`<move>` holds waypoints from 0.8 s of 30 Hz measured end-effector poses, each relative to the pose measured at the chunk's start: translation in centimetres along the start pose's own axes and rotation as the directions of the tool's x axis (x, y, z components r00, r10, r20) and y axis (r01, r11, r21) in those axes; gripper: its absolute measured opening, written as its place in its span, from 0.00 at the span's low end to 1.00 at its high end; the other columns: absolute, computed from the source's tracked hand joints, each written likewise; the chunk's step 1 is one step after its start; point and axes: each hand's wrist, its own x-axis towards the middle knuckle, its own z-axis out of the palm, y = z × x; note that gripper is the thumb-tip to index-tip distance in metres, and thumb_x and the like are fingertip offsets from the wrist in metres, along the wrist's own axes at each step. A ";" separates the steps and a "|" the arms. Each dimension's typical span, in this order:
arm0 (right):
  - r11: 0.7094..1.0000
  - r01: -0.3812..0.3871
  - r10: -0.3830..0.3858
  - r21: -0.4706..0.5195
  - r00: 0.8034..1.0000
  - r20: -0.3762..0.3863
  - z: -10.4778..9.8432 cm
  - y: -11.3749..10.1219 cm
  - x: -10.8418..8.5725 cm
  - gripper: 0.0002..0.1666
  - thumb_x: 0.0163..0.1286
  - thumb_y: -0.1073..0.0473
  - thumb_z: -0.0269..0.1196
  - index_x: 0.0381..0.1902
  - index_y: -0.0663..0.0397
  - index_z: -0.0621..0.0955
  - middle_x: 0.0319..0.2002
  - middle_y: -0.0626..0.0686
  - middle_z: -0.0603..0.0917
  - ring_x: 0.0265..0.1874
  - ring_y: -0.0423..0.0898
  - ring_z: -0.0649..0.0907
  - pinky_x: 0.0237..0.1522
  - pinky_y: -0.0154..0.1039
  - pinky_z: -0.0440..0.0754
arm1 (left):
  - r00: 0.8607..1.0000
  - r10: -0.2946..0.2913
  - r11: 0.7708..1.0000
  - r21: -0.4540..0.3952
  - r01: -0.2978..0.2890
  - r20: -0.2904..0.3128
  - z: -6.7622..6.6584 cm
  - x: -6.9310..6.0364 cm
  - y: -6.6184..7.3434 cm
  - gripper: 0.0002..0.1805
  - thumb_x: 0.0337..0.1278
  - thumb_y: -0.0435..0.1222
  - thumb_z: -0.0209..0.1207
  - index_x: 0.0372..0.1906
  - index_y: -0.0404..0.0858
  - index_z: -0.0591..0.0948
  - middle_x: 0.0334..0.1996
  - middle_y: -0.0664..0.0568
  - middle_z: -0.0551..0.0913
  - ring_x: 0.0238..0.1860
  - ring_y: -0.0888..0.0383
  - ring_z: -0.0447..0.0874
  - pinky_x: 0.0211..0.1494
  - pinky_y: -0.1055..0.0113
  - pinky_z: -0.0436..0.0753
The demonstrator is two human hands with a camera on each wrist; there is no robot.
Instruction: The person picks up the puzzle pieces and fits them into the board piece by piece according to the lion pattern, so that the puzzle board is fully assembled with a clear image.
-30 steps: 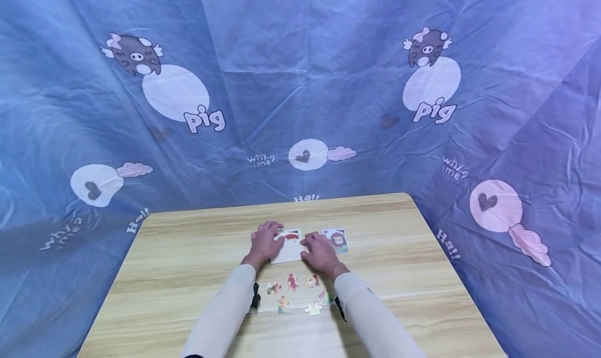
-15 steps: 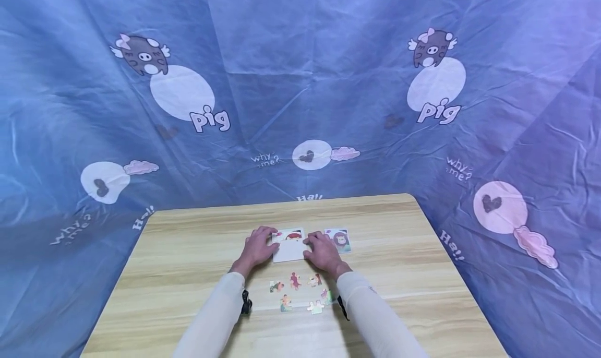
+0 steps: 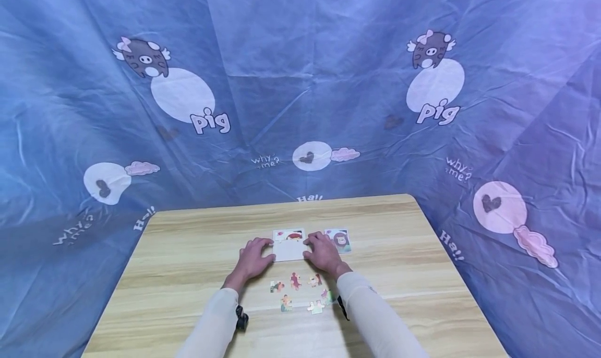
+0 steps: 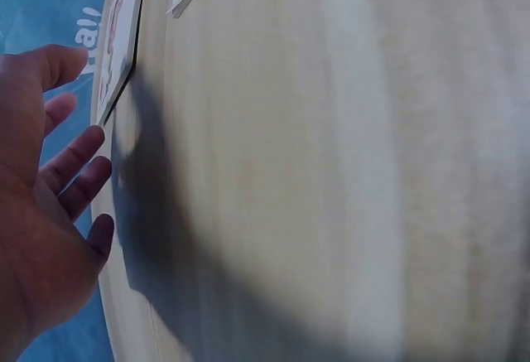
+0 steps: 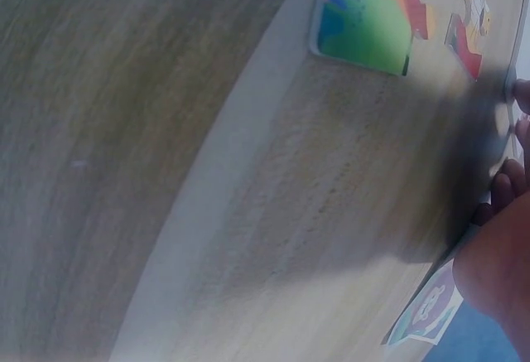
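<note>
A white puzzle board point(image 3: 288, 251) lies flat on the table, with picture pieces filling its upper strip and a bare lower part. My left hand point(image 3: 254, 259) is at its left edge, thumb and fingers spread apart. In the left wrist view the left hand point(image 4: 54, 188) has loosely bent fingers with nothing between them. At the board's right edge rests my right hand point(image 3: 324, 252), thumb and forefinger tips against or very near it. The right wrist view shows only part of the right hand point(image 5: 505, 238). Loose jigsaw pieces point(image 3: 295, 281) lie in front of the board.
A lion picture card point(image 3: 340, 240) lies right of the board, partly behind the right hand. More jigsaw pieces point(image 3: 316, 307) are scattered between the forearms on the wooden table point(image 3: 178, 274). A blue printed cloth point(image 3: 263, 102) hangs beyond the table's back edge.
My left hand has drawn back from over the board to its left side, then slid slightly toward me, uncovering the upper picture strip. The right hand stays at the right edge.
</note>
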 end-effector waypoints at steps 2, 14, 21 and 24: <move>1.000 -0.005 0.005 0.000 1.000 0.008 0.0 0.0 -0.2 0.23 0.61 0.47 0.65 0.53 0.44 0.80 0.62 0.50 0.75 0.61 0.51 0.74 0.66 0.49 0.68 | 1.000 -0.010 1.000 -0.001 0.010 0.002 0.1 -0.6 0.1 0.24 0.53 0.48 0.63 0.56 0.48 0.79 0.58 0.49 0.79 0.60 0.47 0.72 0.57 0.44 0.66; 1.000 0.000 0.000 0.010 1.000 0.003 -0.1 -0.1 -0.9 0.22 0.61 0.48 0.65 0.52 0.45 0.80 0.60 0.51 0.75 0.60 0.52 0.74 0.65 0.49 0.69 | 0.999 0.026 1.000 0.001 -0.026 0.021 0.8 -3.5 0.2 0.22 0.51 0.48 0.65 0.52 0.50 0.81 0.54 0.53 0.80 0.56 0.52 0.74 0.51 0.51 0.66; 1.000 0.010 -0.010 0.026 1.000 -0.005 -0.2 0.0 -0.9 0.21 0.60 0.48 0.65 0.51 0.45 0.80 0.59 0.51 0.75 0.60 0.52 0.74 0.64 0.50 0.69 | 0.998 0.048 0.999 0.008 -0.048 0.041 1.2 -4.5 0.3 0.21 0.49 0.50 0.65 0.51 0.53 0.81 0.54 0.56 0.79 0.54 0.55 0.71 0.52 0.52 0.63; 1.000 0.007 -0.007 0.024 1.000 -0.008 -0.2 0.0 -0.8 0.21 0.60 0.48 0.65 0.51 0.45 0.80 0.59 0.50 0.75 0.59 0.52 0.75 0.64 0.50 0.69 | 0.997 0.064 0.998 0.003 -0.064 0.043 1.0 -5.2 0.5 0.21 0.48 0.50 0.66 0.50 0.52 0.82 0.53 0.56 0.79 0.53 0.55 0.71 0.52 0.52 0.62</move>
